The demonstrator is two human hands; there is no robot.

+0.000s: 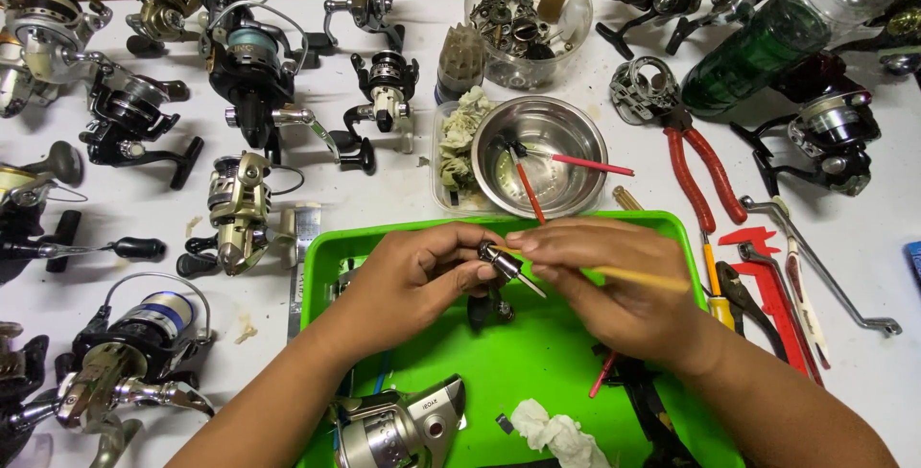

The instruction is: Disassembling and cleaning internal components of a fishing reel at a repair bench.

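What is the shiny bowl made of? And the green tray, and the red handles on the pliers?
The bowl looks like steel: silvery, with mirror-like reflections inside. The green tray looks like plastic: one bright, even colour, smooth with a soft sheen and rounded rim. The pliers' handles seem to be metal under a red rubbery or plastic coating, matte and smooth; which one, I cannot tell.

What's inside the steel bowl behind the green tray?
The steel bowl holds two red-handled brushes, their tips resting near its bottom, handles leaning over the rim. Otherwise bare metal shows. The bowl's underside and what lies beneath it are hidden.
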